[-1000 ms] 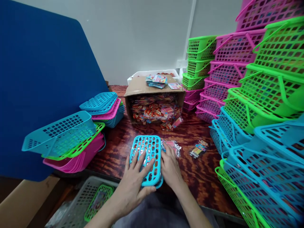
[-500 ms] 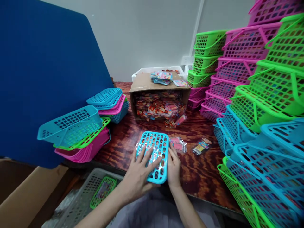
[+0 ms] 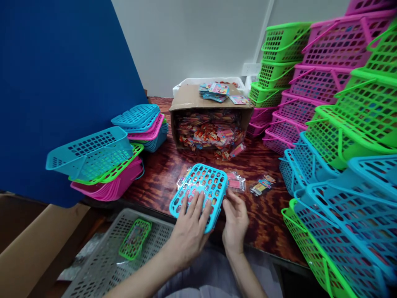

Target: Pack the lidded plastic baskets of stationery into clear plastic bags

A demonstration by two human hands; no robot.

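Observation:
A blue plastic basket with a perforated lid (image 3: 203,182) sits tilted at the table's front edge, and colourful contents show faintly through the holes. Flat on the lid's lower part lies my left hand (image 3: 190,231), its fingers stretched out. My right hand (image 3: 235,221) is at the basket's right side, fingers loosely bent and apart, fingertips close to the lid's edge; whether they touch it I cannot tell. Just behind the right hand are a pink-and-clear packet (image 3: 236,181) and a yellow packet with a cartoon figure (image 3: 262,185). Another clear packet is partly hidden behind the basket's left edge.
An open cardboard box (image 3: 186,99) full of cartoon packets stands behind, with blue packets (image 3: 214,91) on top. Nested baskets (image 3: 105,169) and blue lids (image 3: 136,116) are at left. Tall stacks of filled baskets (image 3: 328,78) line the right. Below left is a grey crate (image 3: 155,223).
The basket has turned clockwise, its top swinging right. My right hand has moved slightly right, loosening from the basket's side. My left hand has slid down the lid, fingers closer together.

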